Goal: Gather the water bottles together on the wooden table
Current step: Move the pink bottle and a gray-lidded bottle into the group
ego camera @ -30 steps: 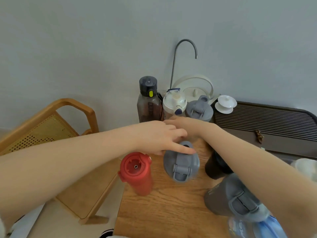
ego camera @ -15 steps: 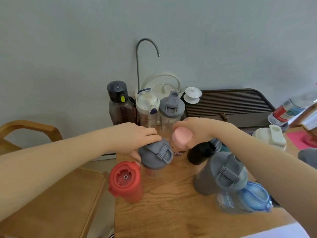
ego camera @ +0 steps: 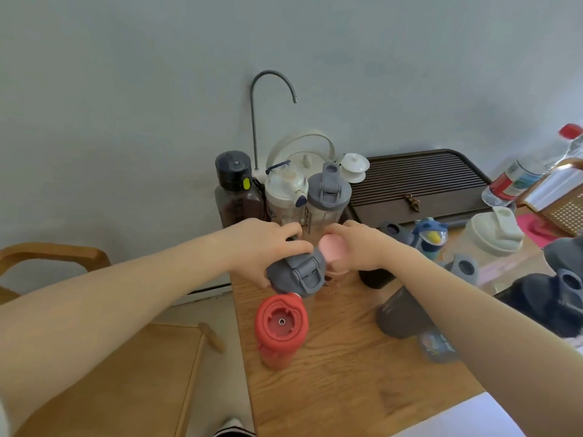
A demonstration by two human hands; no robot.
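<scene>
A grey wall (ego camera: pixel 126 89) backs the scene, and a wooden table (ego camera: pixel 347 373) with visible grain fills the lower right; a wooden chair (ego camera: pixel 94 373) with a curved armrest stands left of the table. At the back of the table lies a dark ribbed tray (ego camera: pixel 419 178), the landmark here. Left of the tray stands a white kettle (ego camera: pixel 303 152) with an arched handle, and a thin curved metal spout (ego camera: pixel 271 89) rises behind it. On the tray's left corner rests a small white lidded cup (ego camera: pixel 355 165).

Three bottles stand in a row left of the tray, in front of the kettle: a dark bottle (ego camera: pixel 235 190), a white-lidded bottle (ego camera: pixel 285 197) and a grey-lidded clear bottle (ego camera: pixel 328 197). In front of the tray stand a cream jug (ego camera: pixel 492 241), a blue bottle (ego camera: pixel 430 238), a black cup (ego camera: pixel 375 275), and blurred dark and grey bottles near the right forearm.

The left hand (ego camera: pixel 265 247), in front of the row, curls over the rim of a grey flip-lid bottle (ego camera: pixel 299 275), gripping its lid. The right hand (ego camera: pixel 362 247) wraps round a pink bottle (ego camera: pixel 334 257) just beside it, fingers closed on its rounded top. The two bottles touch or nearly touch; I cannot tell which. A red bottle (ego camera: pixel 280 329) with a round matte lid stands nearest the camera, just in front of the grey one.
</scene>
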